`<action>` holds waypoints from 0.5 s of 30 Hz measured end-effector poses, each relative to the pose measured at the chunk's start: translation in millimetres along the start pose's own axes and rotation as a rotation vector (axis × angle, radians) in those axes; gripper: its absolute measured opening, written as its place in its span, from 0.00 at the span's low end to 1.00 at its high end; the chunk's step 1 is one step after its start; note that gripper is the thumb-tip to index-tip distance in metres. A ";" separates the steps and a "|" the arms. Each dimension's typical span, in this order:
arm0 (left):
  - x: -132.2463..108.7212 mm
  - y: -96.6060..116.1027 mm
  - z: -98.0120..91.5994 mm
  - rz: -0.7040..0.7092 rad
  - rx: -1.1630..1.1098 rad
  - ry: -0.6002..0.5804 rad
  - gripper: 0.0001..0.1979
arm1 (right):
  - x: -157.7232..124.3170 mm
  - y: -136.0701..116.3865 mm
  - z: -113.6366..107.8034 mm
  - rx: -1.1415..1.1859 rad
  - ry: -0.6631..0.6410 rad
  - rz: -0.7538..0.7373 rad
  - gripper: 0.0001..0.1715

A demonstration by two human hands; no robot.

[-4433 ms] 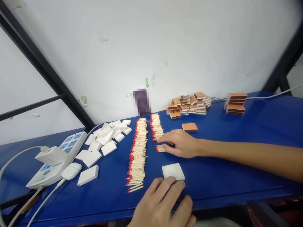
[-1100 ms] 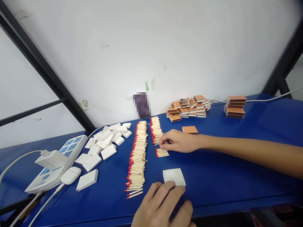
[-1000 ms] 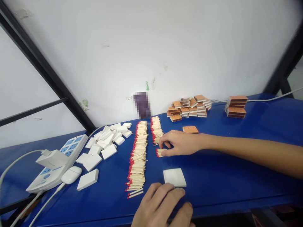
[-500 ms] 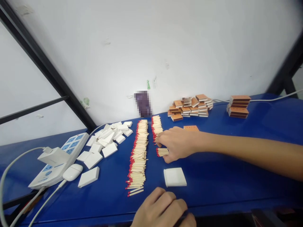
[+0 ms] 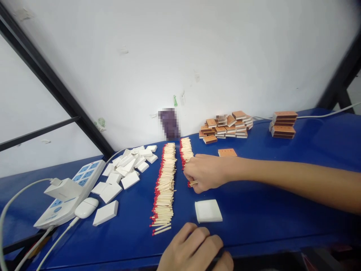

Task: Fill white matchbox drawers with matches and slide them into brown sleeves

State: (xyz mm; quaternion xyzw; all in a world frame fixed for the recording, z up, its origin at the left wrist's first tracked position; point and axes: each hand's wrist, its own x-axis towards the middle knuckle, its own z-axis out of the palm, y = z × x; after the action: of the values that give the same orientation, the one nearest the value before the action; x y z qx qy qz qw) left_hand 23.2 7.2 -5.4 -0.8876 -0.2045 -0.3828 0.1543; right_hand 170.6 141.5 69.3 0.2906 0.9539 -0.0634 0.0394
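My right hand is closed on a small bunch of matches, whose red heads poke out beneath the curled fingers. It rests at the near end of a short row of matches. A longer row of red-headed matches lies to its left. Just in front of the hand is a white matchbox tray on the blue table. An orange matchbox sleeve lies behind my right wrist. My left hand rests at the table's front edge, fingers loosely bent and apart, holding nothing visible.
White matchbox trays are heaped at the left, beside a power strip with a white charger and cables. Orange matchboxes are piled at the back right, near a small stack. A blurred purple object leans against the wall.
My right hand's fingers have drawn together around the bunch of matches, and less of it shows now. My left hand has stayed in place.
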 end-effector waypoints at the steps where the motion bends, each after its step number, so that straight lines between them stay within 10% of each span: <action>1: 0.4 -0.1 -0.2 -0.002 0.000 -0.001 0.09 | -0.1 0.5 -0.3 0.002 -0.014 -0.003 0.07; 15: -1.3 1.4 -0.8 -0.020 0.030 -0.048 0.07 | -6.8 -4.5 -17.7 0.017 -0.154 0.068 0.10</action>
State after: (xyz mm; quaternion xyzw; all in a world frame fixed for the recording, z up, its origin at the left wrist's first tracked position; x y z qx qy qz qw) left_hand 22.5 5.4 -6.0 -0.8921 -0.2227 -0.3596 0.1590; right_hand 173.0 136.6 88.0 0.3176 0.9370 -0.0921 0.1124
